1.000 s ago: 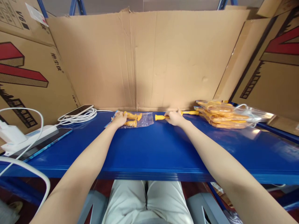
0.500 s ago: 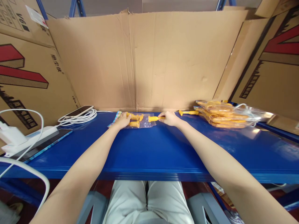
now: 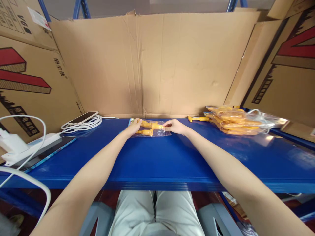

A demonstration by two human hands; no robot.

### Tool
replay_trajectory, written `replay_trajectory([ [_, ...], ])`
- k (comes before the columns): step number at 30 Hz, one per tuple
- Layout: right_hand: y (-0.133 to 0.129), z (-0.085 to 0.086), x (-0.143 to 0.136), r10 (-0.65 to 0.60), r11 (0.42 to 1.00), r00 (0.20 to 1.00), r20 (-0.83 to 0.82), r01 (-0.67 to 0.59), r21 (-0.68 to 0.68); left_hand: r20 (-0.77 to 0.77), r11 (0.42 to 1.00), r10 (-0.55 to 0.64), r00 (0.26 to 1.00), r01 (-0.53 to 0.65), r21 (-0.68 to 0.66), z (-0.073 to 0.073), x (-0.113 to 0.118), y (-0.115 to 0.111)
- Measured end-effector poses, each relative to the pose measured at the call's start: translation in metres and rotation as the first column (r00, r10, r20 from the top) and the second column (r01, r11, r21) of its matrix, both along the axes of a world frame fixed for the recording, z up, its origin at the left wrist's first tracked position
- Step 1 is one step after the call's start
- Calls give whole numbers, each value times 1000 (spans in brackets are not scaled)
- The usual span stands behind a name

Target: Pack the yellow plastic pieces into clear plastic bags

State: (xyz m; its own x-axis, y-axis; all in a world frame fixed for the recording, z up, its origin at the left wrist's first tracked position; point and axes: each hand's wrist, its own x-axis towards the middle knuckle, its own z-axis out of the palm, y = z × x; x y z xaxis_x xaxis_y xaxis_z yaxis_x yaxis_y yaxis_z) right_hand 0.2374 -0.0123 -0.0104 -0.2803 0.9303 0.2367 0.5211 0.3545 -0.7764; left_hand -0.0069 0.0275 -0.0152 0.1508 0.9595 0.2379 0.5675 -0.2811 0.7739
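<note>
Item: clear bag (image 3: pixel 150 130), lying at the far edge of the blue surface (image 3: pixel 157 160), yellow pieces (image 3: pixel 147 132) inside. I am pressing my left hand (image 3: pixel 134 127) on its left end, fingers curled. My right hand (image 3: pixel 175 126) is pinching a yellow piece (image 3: pixel 157 126) at the bag's right end. Filled bags (image 3: pixel 236 120) are lying well right.

Yellow piece (image 3: pixel 157 126) now inside the clear bag (image 3: pixel 150 129), right hand (image 3: pixel 175 126) shifted leftward against it.
</note>
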Motion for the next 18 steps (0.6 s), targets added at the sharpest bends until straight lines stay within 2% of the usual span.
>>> replay_trajectory([
  [4, 0, -2, -3, -2, 999, 999, -46, 1, -35, 117, 1000, -4, 993, 5, -5, 3, 6, -7],
  [10, 5, -5, -3, -8, 1000, 999, -42, 9, 7, 273, 996, -30, 961, 53, -78, 8, 10, -16],
  [18, 2, -3, -7, 22, 999, 1000, -7, -22, 47, 390, 982, -25, 920, 95, -161, 13, 13, -23],
])
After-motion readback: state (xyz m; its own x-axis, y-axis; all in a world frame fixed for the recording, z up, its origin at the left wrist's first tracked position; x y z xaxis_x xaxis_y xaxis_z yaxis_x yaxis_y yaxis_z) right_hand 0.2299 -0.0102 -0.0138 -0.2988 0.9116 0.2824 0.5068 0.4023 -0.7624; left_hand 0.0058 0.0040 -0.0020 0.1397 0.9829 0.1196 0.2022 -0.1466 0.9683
